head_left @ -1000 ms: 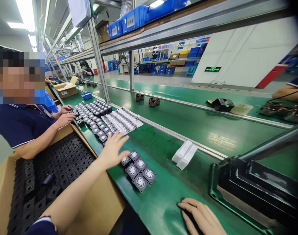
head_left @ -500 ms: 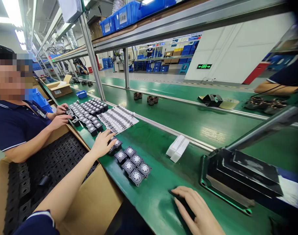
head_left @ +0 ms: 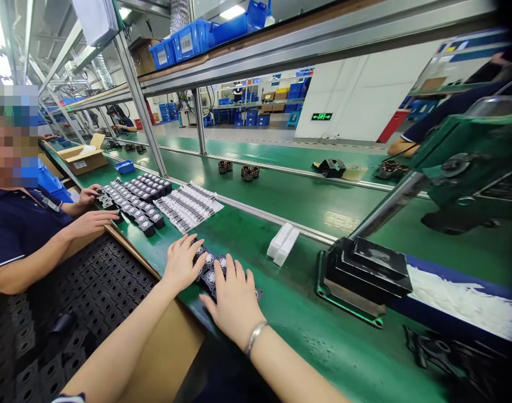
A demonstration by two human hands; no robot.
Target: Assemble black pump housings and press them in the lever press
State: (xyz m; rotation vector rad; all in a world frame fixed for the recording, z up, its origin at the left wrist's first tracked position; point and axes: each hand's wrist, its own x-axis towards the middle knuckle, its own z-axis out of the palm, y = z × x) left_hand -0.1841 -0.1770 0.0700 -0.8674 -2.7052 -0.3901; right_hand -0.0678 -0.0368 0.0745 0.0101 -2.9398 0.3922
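Between my hands sits a cluster of small black square cooling fans [head_left: 210, 259] with white swirl labels, on the green bench top. My left hand [head_left: 182, 262] rests at the cluster's far-left end, fingers stretched out and touching the fans there. Over the near-right part lies my right hand [head_left: 238, 298], a silver bangle on its wrist. Its fingers are spread across the fans and hide several of them. Neither hand appears to grip a fan.
Further left stand rows of similar fans [head_left: 136, 207] beside a sheet of small white-and-dark parts [head_left: 189, 206]. A co-worker's hands [head_left: 90, 221] touch that group. White blocks [head_left: 283, 244], a black-based hand press [head_left: 361, 268] and a blue tray of white pieces [head_left: 461, 296] lie right.
My right hand has moved left from the bare bench onto the fans. My left hand stays on its fans, which now meet the other group. The view has turned right.
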